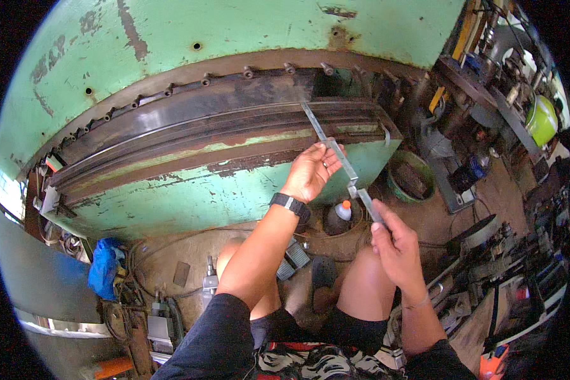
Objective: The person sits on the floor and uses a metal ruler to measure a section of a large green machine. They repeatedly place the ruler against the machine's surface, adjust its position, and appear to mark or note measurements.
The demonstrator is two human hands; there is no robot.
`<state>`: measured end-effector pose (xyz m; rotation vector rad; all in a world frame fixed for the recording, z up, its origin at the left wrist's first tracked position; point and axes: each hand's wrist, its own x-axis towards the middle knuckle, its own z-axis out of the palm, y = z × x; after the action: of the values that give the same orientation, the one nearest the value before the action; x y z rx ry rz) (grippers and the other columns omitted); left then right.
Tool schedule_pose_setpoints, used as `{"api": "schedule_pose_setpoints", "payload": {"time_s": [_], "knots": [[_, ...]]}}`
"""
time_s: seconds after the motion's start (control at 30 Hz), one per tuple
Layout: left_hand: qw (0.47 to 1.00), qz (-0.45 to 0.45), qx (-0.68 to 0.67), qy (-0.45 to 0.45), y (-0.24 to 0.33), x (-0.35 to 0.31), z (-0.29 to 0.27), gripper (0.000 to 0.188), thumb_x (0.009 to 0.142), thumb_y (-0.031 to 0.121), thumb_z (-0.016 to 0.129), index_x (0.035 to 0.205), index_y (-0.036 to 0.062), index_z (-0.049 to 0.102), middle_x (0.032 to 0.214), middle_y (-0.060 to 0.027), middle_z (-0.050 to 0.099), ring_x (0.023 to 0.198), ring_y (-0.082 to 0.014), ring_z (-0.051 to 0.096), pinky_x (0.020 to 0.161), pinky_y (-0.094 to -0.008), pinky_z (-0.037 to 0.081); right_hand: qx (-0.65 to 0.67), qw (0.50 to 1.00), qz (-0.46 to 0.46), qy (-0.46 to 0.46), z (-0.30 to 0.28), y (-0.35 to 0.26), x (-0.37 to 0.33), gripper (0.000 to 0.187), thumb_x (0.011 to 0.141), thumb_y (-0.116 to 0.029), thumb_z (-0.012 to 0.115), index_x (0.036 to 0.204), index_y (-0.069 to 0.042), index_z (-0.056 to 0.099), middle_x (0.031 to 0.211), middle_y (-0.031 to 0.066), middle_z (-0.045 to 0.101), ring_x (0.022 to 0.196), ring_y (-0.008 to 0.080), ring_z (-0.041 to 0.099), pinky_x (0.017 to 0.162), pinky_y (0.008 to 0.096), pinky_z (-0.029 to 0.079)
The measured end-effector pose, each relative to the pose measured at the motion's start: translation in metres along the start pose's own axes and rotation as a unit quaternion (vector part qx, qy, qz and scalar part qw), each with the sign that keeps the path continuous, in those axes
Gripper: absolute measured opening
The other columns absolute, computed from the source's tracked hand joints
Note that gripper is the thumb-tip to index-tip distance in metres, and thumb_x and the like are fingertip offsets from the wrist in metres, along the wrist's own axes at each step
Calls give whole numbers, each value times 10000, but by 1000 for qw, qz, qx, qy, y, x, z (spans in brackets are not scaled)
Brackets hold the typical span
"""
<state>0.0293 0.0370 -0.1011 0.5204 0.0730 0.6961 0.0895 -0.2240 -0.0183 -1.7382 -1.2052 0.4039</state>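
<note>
A narrow grey metal strip [343, 159] slants from the machine's bed toward me, with a short step-shaped bend near its lower part. My left hand [311, 170] is closed on the strip around its middle, palm turned up, with a black watch on the wrist. The near end, below the bend, is pinched between the thumb and fingers of my right hand [396, 244]. At its far end the strip reaches the dark bed [234, 117] of a green machine that looks like a press brake; whether it touches there I cannot tell.
The machine's green front panel [190, 187] spans the view. Below it on the floor are a bottle with an orange cap [343, 210], a round tub [411, 177], a foot pedal [292, 258] and cables. A blue bag [107, 269] is at left; dark metal parts crowd the right.
</note>
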Motion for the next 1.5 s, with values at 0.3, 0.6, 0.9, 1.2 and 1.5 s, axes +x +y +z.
{"api": "schedule_pose_setpoints", "payload": {"time_s": [0.3,0.6,0.9,1.2,1.5], "knots": [[978,53,185,85,7,-10,4,717,1005,445,634,1542,55,364,1314,-148,613,1010,-221,675,873,-359,560,-59,978,-113,165,66,17,69,338,1007,-116,612,1312,25,649,753,62,674,668,73,582,632,275,505],[948,157,236,142,19,46,3,988,897,318,798,1566,-54,173,1284,-125,625,1007,-190,675,845,-336,542,-51,982,-95,157,95,12,110,346,1016,-156,603,1311,18,655,652,11,567,601,52,492,559,260,444],[967,157,140,140,29,54,-4,668,933,238,755,1428,-69,429,1363,-143,588,994,-121,621,818,-284,526,2,990,-19,137,104,7,115,361,1027,-162,599,1342,9,638,672,-60,521,595,24,445,534,233,400],[960,188,154,140,36,62,-2,430,972,194,692,1315,-41,582,1080,-49,694,865,-107,656,746,-246,510,-1,991,-18,135,110,15,122,386,1034,-171,590,1358,39,605,813,-18,613,704,36,472,629,235,445],[939,209,212,173,39,58,2,380,985,200,677,1281,-36,648,965,12,675,790,-63,562,722,-240,462,12,991,33,126,116,7,120,394,1039,-169,580,1360,58,594,1101,112,747,859,79,603,799,265,515]]}}
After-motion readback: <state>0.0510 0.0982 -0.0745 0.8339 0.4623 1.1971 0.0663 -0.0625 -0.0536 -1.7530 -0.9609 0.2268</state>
